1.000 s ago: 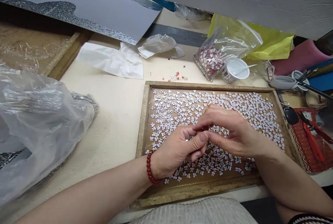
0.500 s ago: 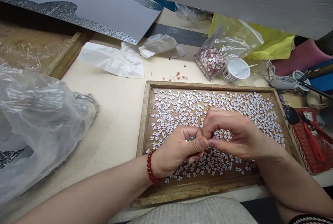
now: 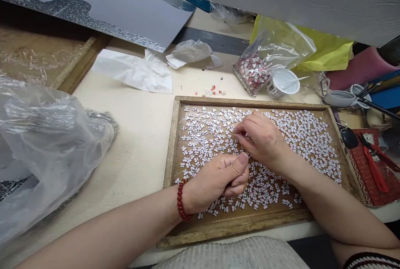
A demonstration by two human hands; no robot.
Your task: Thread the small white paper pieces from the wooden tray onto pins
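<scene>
While my left hand (image 3: 220, 177) stays clenched in a fist above the wooden-framed tray (image 3: 171, 148), a little left of its middle, my right hand (image 3: 264, 137) has just come off it, where the fingertips met half a second ago, and now reaches farther in, toward the tray's far edge. My right thumb and forefinger come almost together low over the small white bow-shaped pieces (image 3: 309, 133); I cannot tell whether they pinch anything or touch a piece. The silvery bits that showed in the curl of my left fingers are hidden now, so I cannot see what that fist holds. As I judge it, the work passes from the fist to the pieces, which lie scattered from the tray's left edge to its right, on the worktop (image 3: 137, 135).
</scene>
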